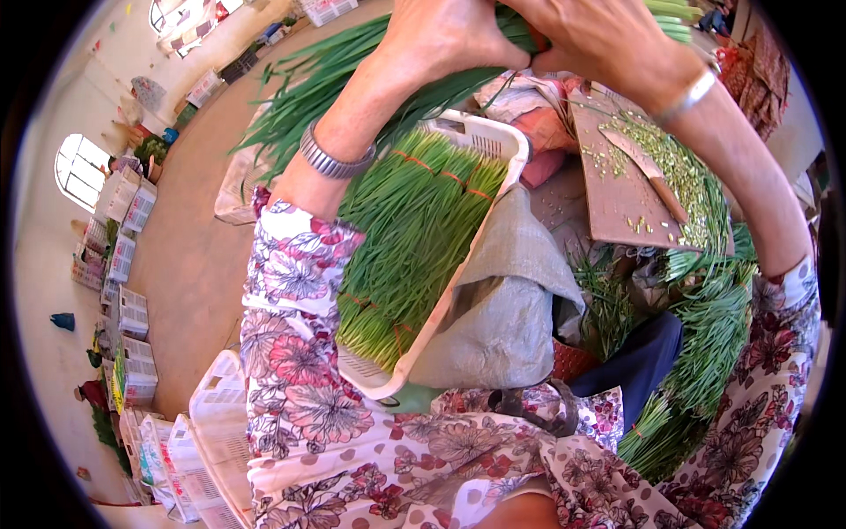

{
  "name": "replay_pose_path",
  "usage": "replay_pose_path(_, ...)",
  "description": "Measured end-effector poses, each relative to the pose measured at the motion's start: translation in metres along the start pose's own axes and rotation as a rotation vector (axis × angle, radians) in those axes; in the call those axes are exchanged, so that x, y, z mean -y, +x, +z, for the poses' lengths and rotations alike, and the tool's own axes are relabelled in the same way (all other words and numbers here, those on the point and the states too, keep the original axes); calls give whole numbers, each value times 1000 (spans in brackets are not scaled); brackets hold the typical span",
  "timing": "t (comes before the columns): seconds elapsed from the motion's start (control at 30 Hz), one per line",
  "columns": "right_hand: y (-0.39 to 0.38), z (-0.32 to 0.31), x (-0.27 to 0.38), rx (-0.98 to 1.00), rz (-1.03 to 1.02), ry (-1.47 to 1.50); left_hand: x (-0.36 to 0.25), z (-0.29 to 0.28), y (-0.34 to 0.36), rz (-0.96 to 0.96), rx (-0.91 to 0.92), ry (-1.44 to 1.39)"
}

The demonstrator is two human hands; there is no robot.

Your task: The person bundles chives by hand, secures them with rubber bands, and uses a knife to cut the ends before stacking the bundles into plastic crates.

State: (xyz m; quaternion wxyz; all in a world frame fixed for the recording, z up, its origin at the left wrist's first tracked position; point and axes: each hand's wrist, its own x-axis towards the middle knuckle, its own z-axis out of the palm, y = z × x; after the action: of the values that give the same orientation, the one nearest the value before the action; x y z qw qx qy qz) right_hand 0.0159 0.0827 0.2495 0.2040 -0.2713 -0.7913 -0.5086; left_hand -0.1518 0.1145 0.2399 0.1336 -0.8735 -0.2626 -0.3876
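At the top edge, my left hand (445, 40) and my right hand (599, 40) are closed around one bundle of garlic chives (322, 93), thumbs almost meeting. Its long green leaves fan out to the left past my left forearm, and the pale stalk ends stick out to the right. The far side of the bundle and most of my fingertips are hidden. Just below my hands stands a white plastic crate (480, 256), where more chive bundles (419, 234) lie tied with orange bands.
To the right, a knife (648, 172) with a wooden handle lies on a board (608, 207) among chopped stalk bits. Loose chives (714, 326) are heaped below it. A grey woven sack (493, 326) drapes beside the crate. Several white crates (137, 370) line the left wall.
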Motion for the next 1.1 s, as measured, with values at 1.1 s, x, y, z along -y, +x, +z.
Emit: replay_pose_path(1.1, 152, 318, 247, -316, -25, 1010, 309, 299, -349, -1269, 334, 288)
